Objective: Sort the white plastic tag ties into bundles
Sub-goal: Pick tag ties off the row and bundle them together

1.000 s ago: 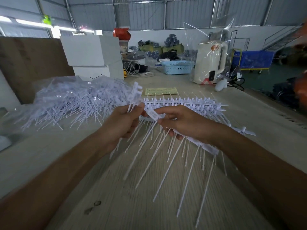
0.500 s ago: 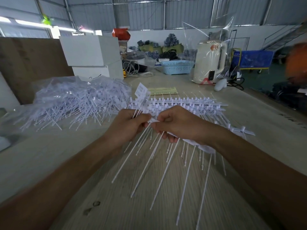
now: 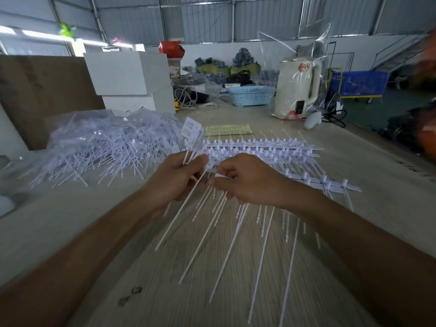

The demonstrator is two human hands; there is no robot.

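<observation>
Left hand (image 3: 174,180): fingers curled round a small bundle of separated white plastic tag ties (image 3: 192,138), flat heads upward; right hand (image 3: 247,181): pinching a moulded white strip of joined ties (image 3: 325,184) held above the pale wooden table (image 3: 354,166); stacked strips (image 3: 259,147) just behind; loose heap of ties in clear plastic bag (image 3: 101,147) at left; cream electric kettle (image 3: 297,88) and blue perforated basket (image 3: 250,95) beyond.

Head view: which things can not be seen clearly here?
- Print on the tags above the left hand: too small.
- Right hand fingertips on the strip: hidden by the hand.
- Orange shape, right edge: blurred, cut off.
- Pile count: tangled under plastic.
</observation>
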